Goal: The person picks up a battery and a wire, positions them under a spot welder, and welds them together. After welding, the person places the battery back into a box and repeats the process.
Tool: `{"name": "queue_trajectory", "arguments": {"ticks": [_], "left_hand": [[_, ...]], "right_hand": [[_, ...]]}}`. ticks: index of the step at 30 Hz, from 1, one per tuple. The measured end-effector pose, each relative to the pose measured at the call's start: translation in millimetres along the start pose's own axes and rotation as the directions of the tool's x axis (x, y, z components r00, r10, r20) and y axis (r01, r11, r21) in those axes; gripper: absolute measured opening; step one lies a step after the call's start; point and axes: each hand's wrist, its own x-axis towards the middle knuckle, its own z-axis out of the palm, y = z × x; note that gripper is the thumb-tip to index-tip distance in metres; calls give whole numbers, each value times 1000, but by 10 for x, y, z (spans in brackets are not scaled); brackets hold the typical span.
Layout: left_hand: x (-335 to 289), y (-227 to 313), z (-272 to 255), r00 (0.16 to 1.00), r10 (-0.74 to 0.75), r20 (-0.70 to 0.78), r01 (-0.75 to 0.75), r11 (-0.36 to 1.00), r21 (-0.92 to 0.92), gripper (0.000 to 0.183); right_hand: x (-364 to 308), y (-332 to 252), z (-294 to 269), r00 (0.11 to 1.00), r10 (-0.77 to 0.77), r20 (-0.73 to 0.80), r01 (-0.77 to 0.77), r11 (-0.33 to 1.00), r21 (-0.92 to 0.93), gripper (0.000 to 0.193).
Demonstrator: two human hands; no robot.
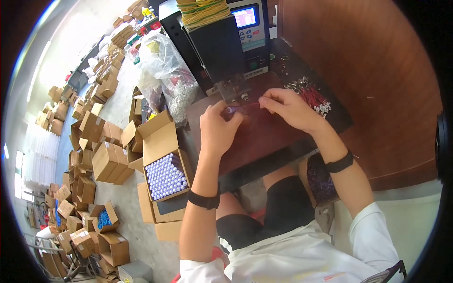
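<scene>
My left hand (218, 128) pinches a small purple cylindrical battery cell (230, 110) between thumb and fingers, with its end turned toward the right. In my right hand (289, 108), thumb and forefinger are closed on a thin red wire (254, 104) that stretches left toward the cell. Whether wire and cell touch is too small to tell. Both hands are just in front of the metal electrode head (243, 96) of a black benchtop machine (219, 49), above a dark reddish-brown work board (264, 134).
Red wires with white connectors (315, 96) lie in a heap right of the machine. Yellow-green wires (204, 13) rest on top of it. An open carton (188, 165) of purple cells stands left of my left forearm. Plastic bags (177, 89) of white parts sit behind it. A brown panel (368, 85) bounds the right.
</scene>
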Motion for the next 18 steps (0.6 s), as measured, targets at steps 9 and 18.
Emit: {"name": "queue_trajectory", "arguments": {"ticks": [9, 18], "left_hand": [[33, 49, -21, 994, -88, 64, 98, 981, -168, 27], [35, 63, 17, 990, 97, 107, -116, 976, 187, 32]], "right_hand": [[-3, 45, 138, 989, -27, -145, 22, 999, -34, 21], [-15, 47, 124, 985, -80, -153, 74, 996, -46, 21]]}}
